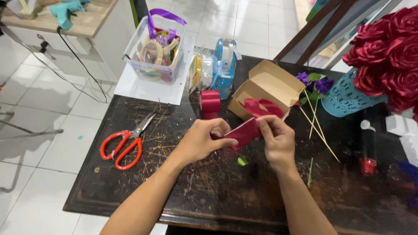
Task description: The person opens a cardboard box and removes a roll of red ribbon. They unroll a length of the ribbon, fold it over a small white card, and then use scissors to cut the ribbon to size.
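While my forearms are reaching in over the near edge of the dark scratched surface, my left hand and my right hand are meeting above its middle, both holding one strip of dark red ribbon. The fingers of my left hand are curling in and pinching the strip's left end between thumb and fingertips, while the fingers of my right hand are pressing together on its right end, folding it over. The strip is hanging just above the surface, between my two hands. Just below it a small green scrap is lying on the wood. To the left, well apart from my hands, a pair of scissors with orange-red handles is lying with its blades pointing up and right. To the right, thin wooden skewers are lying slanted, and farther right a dark bottle with a red base is lying. Just beyond my hands a red ribbon roll is standing on edge beside an open cardboard box with more red ribbon spilling from it. Farther back a blue tape dispenser and a clear plastic bin of ribbons are sitting, and at the far right a bunch of dark red ribbon roses is rising above a teal basket.
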